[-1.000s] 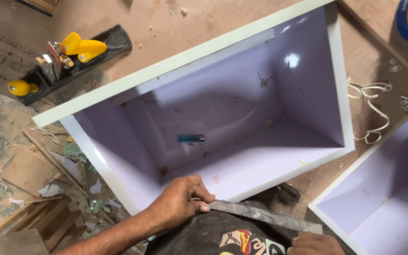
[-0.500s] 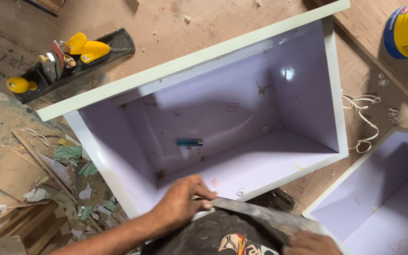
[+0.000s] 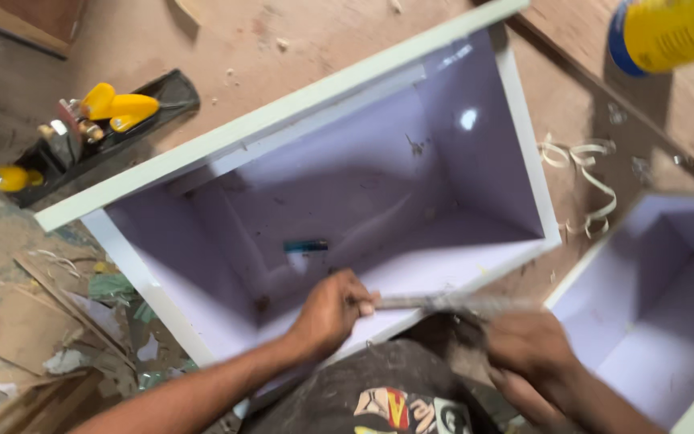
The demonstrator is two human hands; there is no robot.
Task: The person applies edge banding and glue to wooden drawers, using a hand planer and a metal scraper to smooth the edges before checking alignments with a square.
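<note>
Two hands work one long flat metal tool (image 3: pixel 443 303), which lies along the near edge of a large open box (image 3: pixel 524 153) with a pale lilac inside. The left hand (image 3: pixel 329 312) is curled closed around the tool's left end, fingers wrapped over it. The right hand (image 3: pixel 528 345) sits at the other end and is blurred, so it seems to be gripping there, but I cannot tell how tightly its fingers close. One small blue object (image 3: pixel 305 246) lies on the box's inner floor, well apart from both hands. A second open box (image 3: pixel 644 289) of the same colour stands just to the right. One hand plane (image 3: pixel 82 120) with yellow handles rests on the floor at upper left, and one yellow can (image 3: pixel 672 32) is at upper right, with curled shavings (image 3: pixel 584 177) between the boxes.
</note>
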